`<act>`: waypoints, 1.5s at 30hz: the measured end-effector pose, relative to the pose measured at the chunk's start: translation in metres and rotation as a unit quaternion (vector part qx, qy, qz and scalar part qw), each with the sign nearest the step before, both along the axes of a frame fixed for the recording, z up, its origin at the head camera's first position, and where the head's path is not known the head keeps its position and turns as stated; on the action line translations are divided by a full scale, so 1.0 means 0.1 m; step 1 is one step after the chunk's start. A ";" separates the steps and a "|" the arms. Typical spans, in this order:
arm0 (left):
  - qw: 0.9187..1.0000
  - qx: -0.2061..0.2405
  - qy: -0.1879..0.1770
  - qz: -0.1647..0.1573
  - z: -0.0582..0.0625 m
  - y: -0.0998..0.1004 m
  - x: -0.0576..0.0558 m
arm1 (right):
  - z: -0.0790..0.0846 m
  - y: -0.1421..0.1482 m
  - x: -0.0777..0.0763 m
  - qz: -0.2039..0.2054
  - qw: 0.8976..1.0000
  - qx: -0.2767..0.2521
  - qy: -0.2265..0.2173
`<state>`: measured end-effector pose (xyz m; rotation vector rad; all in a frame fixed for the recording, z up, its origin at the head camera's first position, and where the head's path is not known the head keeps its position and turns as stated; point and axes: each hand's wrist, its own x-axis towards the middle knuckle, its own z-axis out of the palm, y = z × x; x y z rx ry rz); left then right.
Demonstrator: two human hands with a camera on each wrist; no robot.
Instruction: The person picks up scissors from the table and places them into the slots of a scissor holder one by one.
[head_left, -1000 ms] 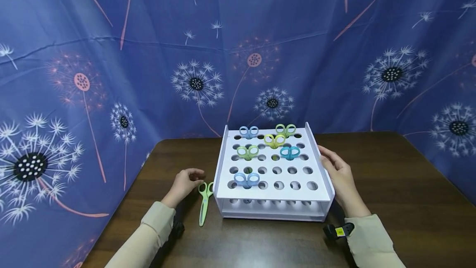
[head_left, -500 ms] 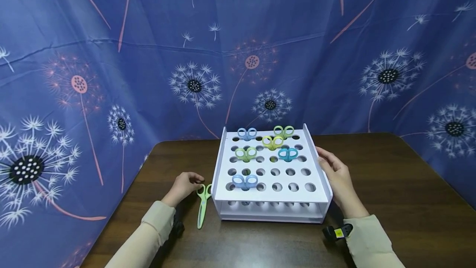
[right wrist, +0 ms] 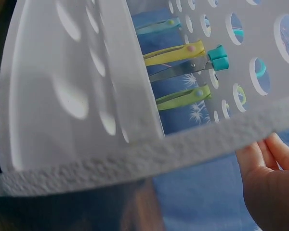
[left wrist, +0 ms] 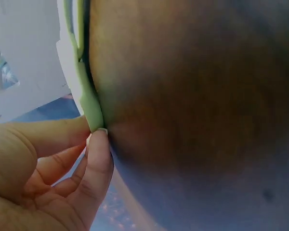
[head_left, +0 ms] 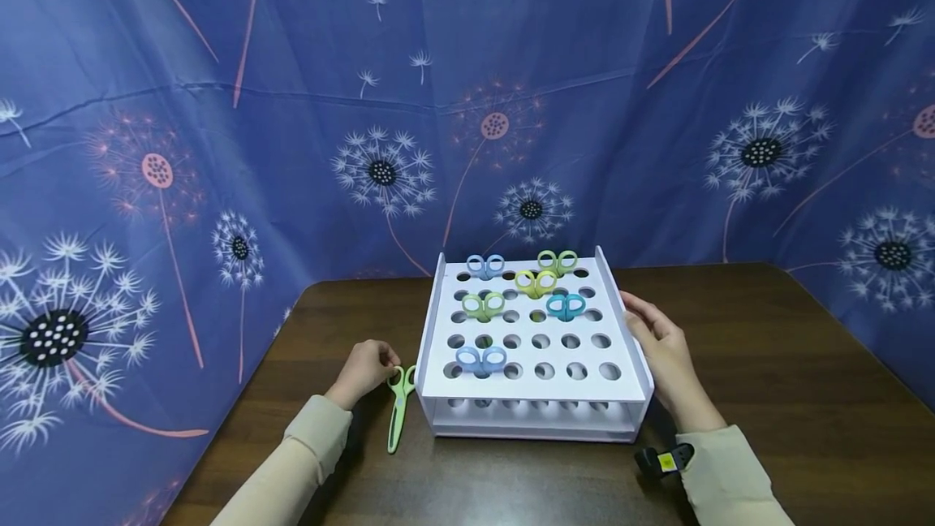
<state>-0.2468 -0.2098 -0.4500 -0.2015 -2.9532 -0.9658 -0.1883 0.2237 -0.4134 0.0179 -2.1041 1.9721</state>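
Observation:
A pair of light green scissors (head_left: 398,412) lies on the table left of a white rack (head_left: 540,388), blades toward me. My left hand (head_left: 365,373) pinches the end of one handle loop; in the left wrist view, thumb and forefinger meet on the green scissors handle (left wrist: 90,103). My right hand (head_left: 665,355) rests against the outside of the rack's right wall. In the right wrist view, the right hand's fingers (right wrist: 260,156) touch that wall near its edge. Light blue scissors (head_left: 480,360), teal scissors (head_left: 566,306) and several others stand in the rack's holes, handles up.
The rack has a top panel with rows of round holes and a lower shelf (head_left: 526,427). It stands on a dark wooden table (head_left: 789,364). A blue dandelion-print cloth (head_left: 628,144) hangs behind and to the sides.
My left hand has shifted slightly right, and its fingers have closed on the scissors handle. The right hand and the rack have kept their places; the head view has shifted slightly.

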 end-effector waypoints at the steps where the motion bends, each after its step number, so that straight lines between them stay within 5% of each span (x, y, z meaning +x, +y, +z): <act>1: 1.000 -0.010 0.005 -0.003 0.00 0.01 0.00 | 0.00 0.00 0.00 0.000 1.000 0.000 0.001; 6: 1.000 -0.017 0.001 -0.016 0.00 -0.02 -0.03 | -0.01 -0.01 0.00 0.004 1.000 -0.014 0.004; 14: 0.998 0.037 -0.019 -0.036 0.05 -0.10 -0.04 | 0.00 -0.01 0.00 0.003 1.000 -0.022 0.007; 26: 0.993 0.103 -0.047 -0.011 0.05 -0.15 -0.05 | -0.02 0.02 0.02 0.008 0.999 -0.018 0.025; 45: 0.996 0.088 0.017 0.029 0.62 -0.32 -0.11 | 0.00 0.01 0.01 0.007 1.000 -0.004 0.005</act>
